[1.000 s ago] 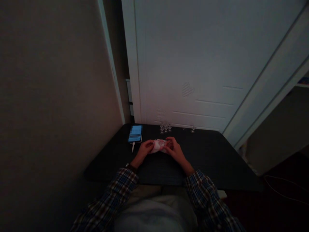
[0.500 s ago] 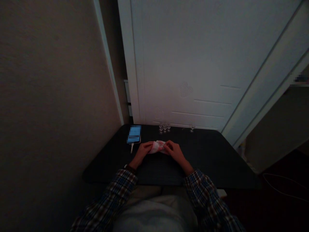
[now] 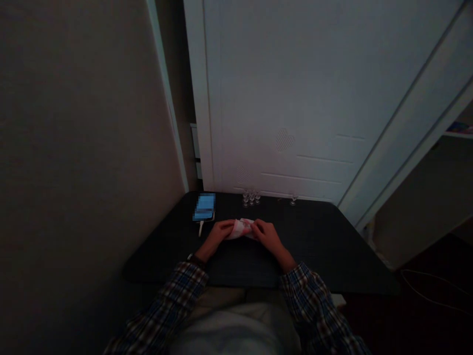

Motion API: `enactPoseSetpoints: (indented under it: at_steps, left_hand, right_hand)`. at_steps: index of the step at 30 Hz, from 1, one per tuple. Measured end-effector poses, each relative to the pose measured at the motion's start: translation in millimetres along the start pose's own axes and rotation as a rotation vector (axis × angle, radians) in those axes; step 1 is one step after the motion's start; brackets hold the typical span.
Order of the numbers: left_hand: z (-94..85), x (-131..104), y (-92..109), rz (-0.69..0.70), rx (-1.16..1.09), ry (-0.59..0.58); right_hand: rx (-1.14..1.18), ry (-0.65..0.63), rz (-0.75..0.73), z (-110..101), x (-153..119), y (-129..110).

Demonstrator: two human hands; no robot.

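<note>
The left hand [image 3: 220, 230] and right hand [image 3: 268, 234] have their fingers closed on opposite ends of a crumpled pink-and-white cloth-like piece [image 3: 242, 228], mid-width over the broad black flat tabletop [image 3: 332, 246], with dark surface between them and its near edge. Beyond, small clear stemmed glasses [image 3: 251, 198] cluster near the far edge against a white grooved panel [image 3: 281, 98], a single clear glass [image 3: 293, 199] standing apart rightward. Leftward, a flat blue-screened device [image 3: 204, 207] with a white cable [image 3: 201, 228] narrows the left hand's room, while the tabletop stretches widely right of the right hand.
</note>
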State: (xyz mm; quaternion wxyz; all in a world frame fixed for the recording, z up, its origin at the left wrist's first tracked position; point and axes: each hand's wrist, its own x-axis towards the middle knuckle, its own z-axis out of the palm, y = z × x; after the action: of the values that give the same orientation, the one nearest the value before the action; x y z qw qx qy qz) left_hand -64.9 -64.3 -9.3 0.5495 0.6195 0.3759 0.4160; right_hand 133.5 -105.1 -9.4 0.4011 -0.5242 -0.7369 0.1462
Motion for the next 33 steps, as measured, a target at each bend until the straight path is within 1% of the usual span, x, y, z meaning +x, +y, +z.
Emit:
enactPoseSetpoints:
  at_steps: [4,9,14,21,26,33]
  left_hand:
    - [0.4,-1.0,1.9,0.002,0.0,-0.027]
    - [0.2,-2.0,3.1,-0.035,0.02,-0.042]
    - [-0.5,0.0,0.5,0.01,0.037,-0.07]
    - [0.1,2.1,-1.5,0.016,0.046,-0.005]
    - [0.9,0.6,-0.1,0.036,-0.016,-0.019]
    - [1.5,-0.1,-1.5,-0.001,-0.02,-0.014]
  right_hand:
    - [-0.003,0.02,0.002,-0.2,-0.5,-0.8]
    - [0.003,0.027,0.004,0.6,-0.3,-0.9]
    - [-0.013,0.024,0.003,0.9,0.2,-0.8]
    - [0.039,0.009,-0.007,-0.4,-0.9,-2.2]
    - [0.081,-0.004,-0.022,-1.9,-1.2,-3.1]
    - [0.132,-0.009,-0.008,-3.4,-2.1,-5.4]
